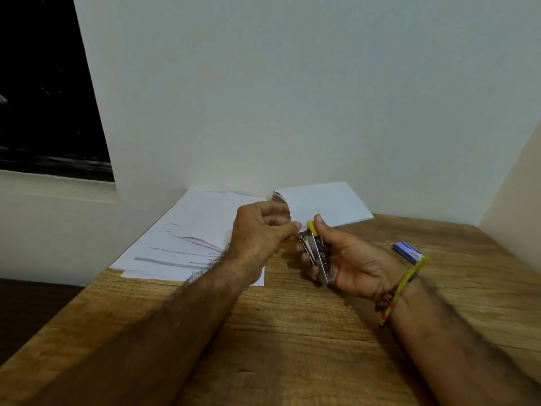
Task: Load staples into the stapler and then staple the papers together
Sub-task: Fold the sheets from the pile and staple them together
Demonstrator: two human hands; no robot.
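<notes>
Right hand (348, 256) grips one stapler (317, 253); left hand (260, 230) pinches at its tip; two paper piles (193, 238) behind, one staple box (407, 252) right.

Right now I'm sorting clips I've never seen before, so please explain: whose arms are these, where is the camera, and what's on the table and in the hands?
There is no machine here. A person wears one camera on the head, looking down at their own arms. The right hand grips a small metal stapler with a yellow end, opened up. The left hand pinches at its top, probably feeding staples, though none are clearly visible. On the wooden table lie printed papers, a folded white sheet against the wall, and a small blue box, likely holding staples.
</notes>
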